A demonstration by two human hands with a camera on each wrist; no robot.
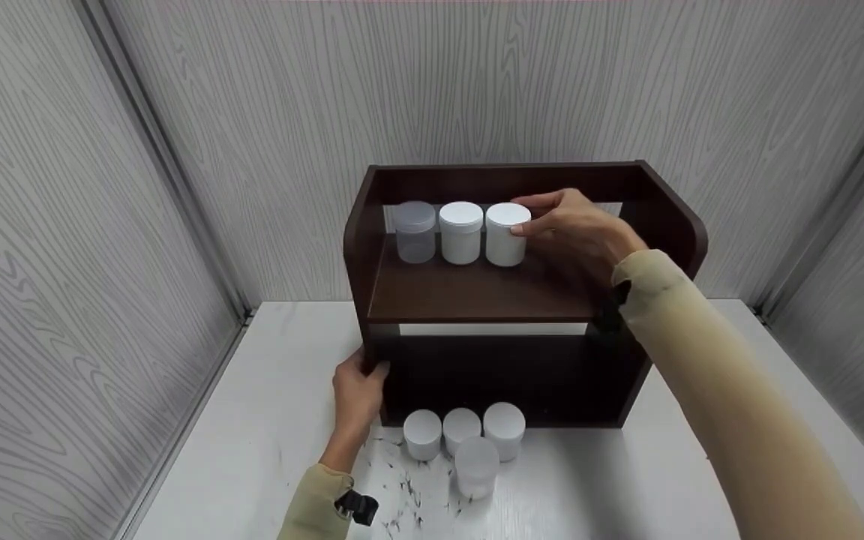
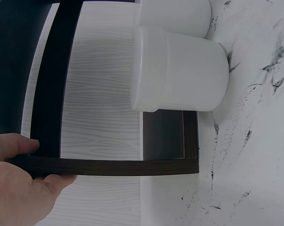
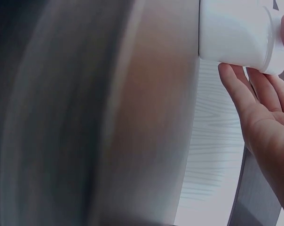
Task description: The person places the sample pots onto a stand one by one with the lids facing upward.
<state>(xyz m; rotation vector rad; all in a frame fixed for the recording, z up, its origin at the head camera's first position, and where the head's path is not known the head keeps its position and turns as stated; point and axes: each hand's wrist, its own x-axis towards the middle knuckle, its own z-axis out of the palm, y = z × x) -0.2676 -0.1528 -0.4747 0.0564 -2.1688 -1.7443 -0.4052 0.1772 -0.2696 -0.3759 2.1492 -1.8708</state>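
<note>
My right hand (image 1: 578, 221) holds a white lidded jar (image 1: 505, 246) upright on the upper board of a dark brown shelf unit (image 1: 469, 298). Its thumb lies at the lid and its fingers are along the jar's side, as the right wrist view also shows. Directly left of that jar stand another white jar (image 1: 460, 244) and a translucent jar (image 1: 415, 244), in one row. Down at the left, my left hand (image 1: 357, 391) grips the unit's side panel (image 2: 128, 167), with the thumb on the inner face and fingers around the outside.
Several white jars, one of them a front translucent one (image 1: 476, 469), stand on the white table (image 1: 289, 360) before the unit's lower opening. Dark scuffs mark the tabletop near them. Grey wood-patterned walls (image 1: 439, 82) enclose the back and sides.
</note>
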